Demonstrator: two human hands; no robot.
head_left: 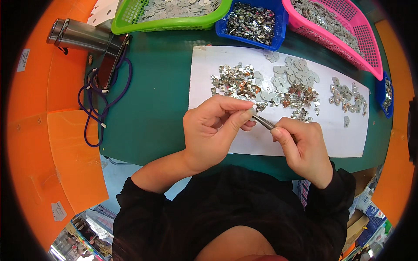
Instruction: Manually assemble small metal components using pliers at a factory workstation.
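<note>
Over the front of a white board (348,145), my left hand (211,130) pinches a small greyish piece between thumb and index finger; the fingertips hide most of it. My right hand (302,145) grips a pair of metal tweezers (264,122), slanting left so that their tips meet the pinched piece. Just beyond my hands lies a heap of small shiny metal parts (235,80). To its right is a pile of flat grey plates (296,71), with shiny and coppery-looking small parts (300,96) in front of it. Further right, a smaller mixed group (348,96) is spread out.
Along the back stand a green basket (174,25), a blue bin (281,28) and a pink basket (333,45), all holding small parts. A small blue tray (381,93) sits far right. On the left are a steel flask (87,35), a dark flat device and a purple cord (127,82).
</note>
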